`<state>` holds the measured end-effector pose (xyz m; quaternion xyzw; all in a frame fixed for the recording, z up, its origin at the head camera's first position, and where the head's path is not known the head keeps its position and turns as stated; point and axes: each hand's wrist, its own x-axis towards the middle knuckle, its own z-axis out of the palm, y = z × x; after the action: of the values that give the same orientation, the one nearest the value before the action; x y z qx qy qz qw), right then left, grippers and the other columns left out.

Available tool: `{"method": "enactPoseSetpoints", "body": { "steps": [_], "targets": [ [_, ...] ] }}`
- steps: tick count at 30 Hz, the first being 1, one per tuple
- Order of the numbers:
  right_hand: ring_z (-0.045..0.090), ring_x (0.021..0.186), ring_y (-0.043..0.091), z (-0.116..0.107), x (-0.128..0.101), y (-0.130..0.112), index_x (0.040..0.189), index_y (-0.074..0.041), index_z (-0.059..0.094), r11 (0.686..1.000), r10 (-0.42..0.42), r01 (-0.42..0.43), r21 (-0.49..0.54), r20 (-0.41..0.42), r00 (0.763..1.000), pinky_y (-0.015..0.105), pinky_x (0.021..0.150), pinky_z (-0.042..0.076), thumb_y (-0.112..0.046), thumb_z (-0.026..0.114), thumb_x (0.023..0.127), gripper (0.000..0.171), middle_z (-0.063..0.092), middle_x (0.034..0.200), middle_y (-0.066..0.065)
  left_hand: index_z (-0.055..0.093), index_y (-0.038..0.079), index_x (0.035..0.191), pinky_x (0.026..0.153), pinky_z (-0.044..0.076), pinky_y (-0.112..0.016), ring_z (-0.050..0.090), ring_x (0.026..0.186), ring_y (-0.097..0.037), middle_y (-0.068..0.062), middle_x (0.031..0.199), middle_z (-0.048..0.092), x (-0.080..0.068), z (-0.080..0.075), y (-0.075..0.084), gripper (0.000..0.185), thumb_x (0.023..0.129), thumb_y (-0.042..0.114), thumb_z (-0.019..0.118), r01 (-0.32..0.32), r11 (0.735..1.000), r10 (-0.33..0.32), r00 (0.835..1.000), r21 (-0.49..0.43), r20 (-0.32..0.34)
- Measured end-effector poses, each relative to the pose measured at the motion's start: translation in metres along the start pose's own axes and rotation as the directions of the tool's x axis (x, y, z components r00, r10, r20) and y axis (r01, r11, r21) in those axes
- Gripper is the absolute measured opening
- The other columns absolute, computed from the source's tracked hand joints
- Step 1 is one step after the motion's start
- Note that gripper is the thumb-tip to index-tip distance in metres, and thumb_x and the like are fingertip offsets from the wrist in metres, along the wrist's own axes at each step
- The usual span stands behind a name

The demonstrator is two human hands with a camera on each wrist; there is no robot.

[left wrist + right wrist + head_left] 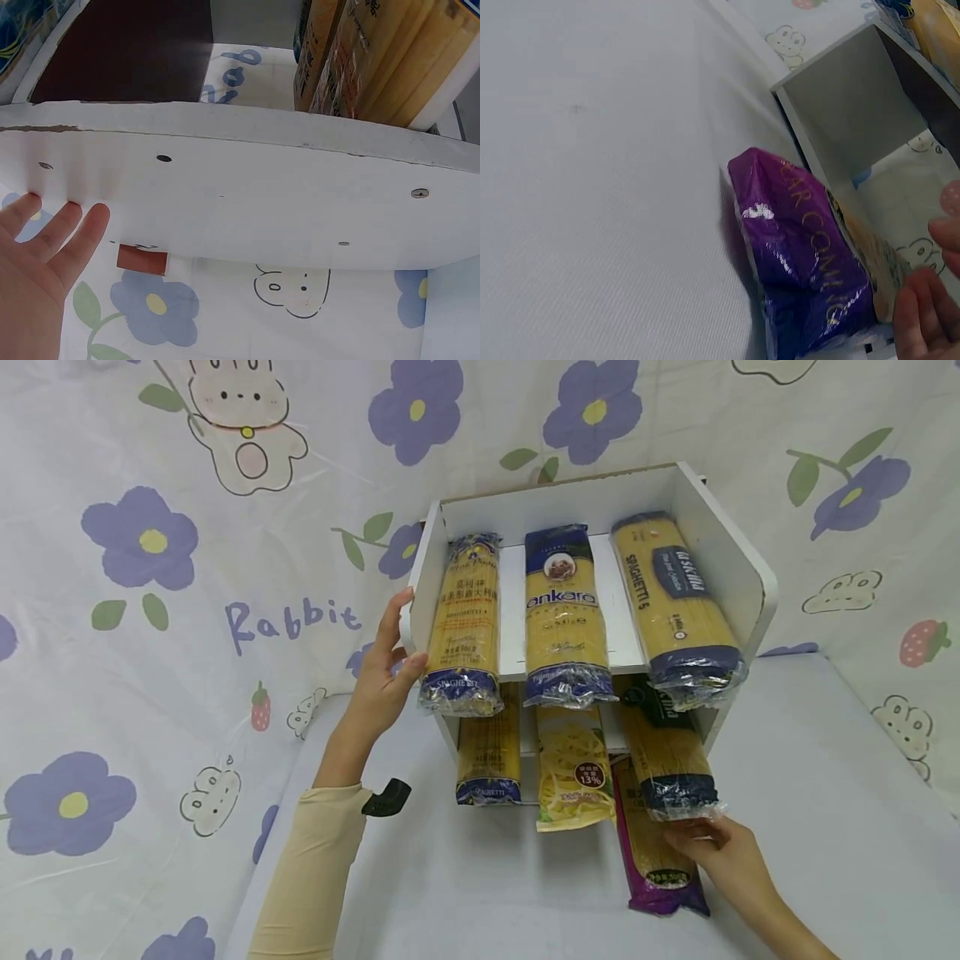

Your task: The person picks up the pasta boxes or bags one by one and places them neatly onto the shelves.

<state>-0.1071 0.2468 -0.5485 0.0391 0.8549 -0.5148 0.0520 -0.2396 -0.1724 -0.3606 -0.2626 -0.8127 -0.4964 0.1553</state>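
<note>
A white two-level shelf [738,560] holds packs of pasta. My left hand [393,639] lies with straight fingers flat on the outside of its left side panel [247,210], the thumb by the leftmost spaghetti pack [462,618]. In the left wrist view the left hand [52,240] shows its fingertips on that panel. My right hand [697,831] pinches the clear lower end of a blue-ended spaghetti pack [667,760] that sticks out of the lower level. Under it lies a purple pasta pack [652,868], partly on the table. The right wrist view shows the purple pack [795,255] and my fingers [926,315].
Two more spaghetti packs [561,610] [675,602] lie on the top level. The lower level holds another spaghetti pack [489,752] and a yellow noodle pack [573,768]. A flowered cloth [150,610] hangs behind and to the left; the pale table [825,793] spreads in front.
</note>
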Motion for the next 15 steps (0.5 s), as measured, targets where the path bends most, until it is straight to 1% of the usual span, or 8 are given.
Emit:
{"method": "enactPoseSetpoints", "body": {
  "steps": [2, 5, 8, 10, 11, 13, 15],
  "targets": [
    [0.057, 0.085, -0.012, -0.001, -0.001, 0.001, 0.12, 0.001, 0.065, 1.0, -0.014, 0.014, -0.002, 0.026, 1.0, 0.017, 0.073, 0.054, -0.025, 0.071, 0.092, 0.039, 0.071, 0.11, 0.015, 0.017, 0.033, 0.156, 0.093, 0.053, -0.058, 0.055, 0.12, -0.031, -0.001, 0.156, 0.038, 0.0, 0.0, 0.0, 0.085, 0.088, 0.075, 0.047, 0.002, 1.0, -0.002, 1.0, 0.003, -0.001],
    [0.061, 0.087, -0.01, -0.001, -0.003, 0.003, 0.121, -0.002, 0.066, 0.999, -0.053, 0.053, 0.007, 0.068, 0.996, 0.017, 0.075, 0.056, -0.025, 0.07, 0.093, 0.037, 0.072, 0.111, 0.015, 0.017, 0.033, 0.156, 0.093, 0.054, -0.058, 0.055, 0.121, -0.031, -0.001, 0.157, 0.038, 0.0, 0.0, 0.001, 0.085, 0.088, 0.075, 0.047, 0.004, 1.0, -0.004, 1.0, 0.005, -0.001],
    [0.067, 0.084, -0.004, -0.001, -0.004, 0.006, 0.124, -0.002, 0.064, 0.995, -0.083, 0.077, 0.059, 0.107, 0.991, 0.021, 0.072, 0.058, -0.023, 0.069, 0.093, 0.038, 0.072, 0.112, 0.018, 0.017, 0.033, 0.156, 0.094, 0.053, -0.057, 0.054, 0.121, -0.03, -0.001, 0.157, 0.038, 0.0, 0.0, 0.0, 0.085, 0.088, 0.075, 0.047, 0.005, 1.0, -0.005, 1.0, 0.006, -0.002],
    [0.071, 0.081, 0.003, -0.002, -0.006, 0.007, 0.126, 0.001, 0.062, 0.991, -0.097, 0.081, 0.111, 0.147, 0.984, 0.025, 0.069, 0.06, -0.022, 0.067, 0.095, 0.039, 0.074, 0.107, 0.017, 0.017, 0.033, 0.156, 0.095, 0.052, -0.057, 0.053, 0.122, -0.028, -0.001, 0.157, 0.038, 0.001, 0.0, 0.0, 0.085, 0.088, 0.075, 0.047, 0.003, 1.0, -0.003, 1.0, 0.007, -0.003],
    [0.072, 0.079, 0.007, -0.003, -0.007, 0.008, 0.127, 0.005, 0.06, 0.986, -0.106, 0.081, 0.147, 0.174, 0.979, 0.028, 0.068, 0.061, -0.02, 0.065, 0.096, 0.04, 0.075, 0.104, 0.016, 0.017, 0.033, 0.156, 0.095, 0.052, -0.057, 0.053, 0.122, -0.028, -0.001, 0.157, 0.038, 0.001, 0.0, 0.0, 0.085, 0.088, 0.075, 0.047, 0.003, 1.0, -0.003, 1.0, 0.006, -0.004],
    [0.073, 0.076, 0.013, -0.005, -0.008, 0.01, 0.128, 0.011, 0.056, 0.976, -0.123, 0.075, 0.203, 0.235, 0.964, 0.032, 0.065, 0.061, -0.017, 0.061, 0.099, 0.04, 0.076, 0.096, 0.013, 0.017, 0.033, 0.156, 0.095, 0.052, -0.057, 0.053, 0.122, -0.028, 0.0, 0.157, 0.037, 0.001, 0.001, 0.0, 0.085, 0.088, 0.075, 0.047, 0.005, 1.0, -0.005, 1.0, 0.006, -0.004],
    [0.074, 0.077, 0.015, -0.006, -0.009, 0.012, 0.128, 0.016, 0.053, 0.969, -0.142, 0.073, 0.235, 0.293, 0.946, 0.034, 0.065, 0.061, -0.014, 0.058, 0.1, 0.041, 0.077, 0.092, 0.011, 0.017, 0.033, 0.156, 0.095, 0.052, -0.057, 0.053, 0.123, -0.029, 0.0, 0.157, 0.037, 0.0, 0.001, 0.0, 0.085, 0.088, 0.075, 0.047, 0.008, 1.0, -0.008, 1.0, 0.006, -0.004]
  ]
}}
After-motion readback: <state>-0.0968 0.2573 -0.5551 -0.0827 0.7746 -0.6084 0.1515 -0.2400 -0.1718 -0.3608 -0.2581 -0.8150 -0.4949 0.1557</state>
